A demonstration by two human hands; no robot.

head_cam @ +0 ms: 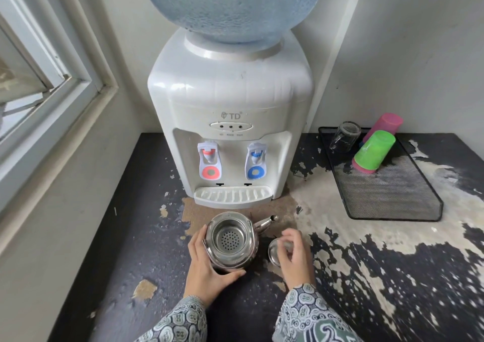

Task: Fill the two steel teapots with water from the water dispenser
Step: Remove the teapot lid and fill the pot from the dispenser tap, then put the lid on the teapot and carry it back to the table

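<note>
One steel teapot (230,239) stands on the worn dark table in front of the white water dispenser (230,101). Its lid is off, so the perforated strainer inside shows, and its spout points right. My left hand (209,265) grips the pot's left and near side. My right hand (293,255) holds the round steel lid (275,252) just right of the pot, low over the table. The dispenser has a red tap (209,162) on the left, a blue tap (258,162) on the right and a drip tray (232,195) below. No second teapot is in view.
A black mesh tray (392,192) at the right holds a glass (345,136) and green (373,150) and pink (385,125) plastic cups lying on their sides. A window frame (52,85) and wall close the left side. The big blue bottle (233,6) tops the dispenser.
</note>
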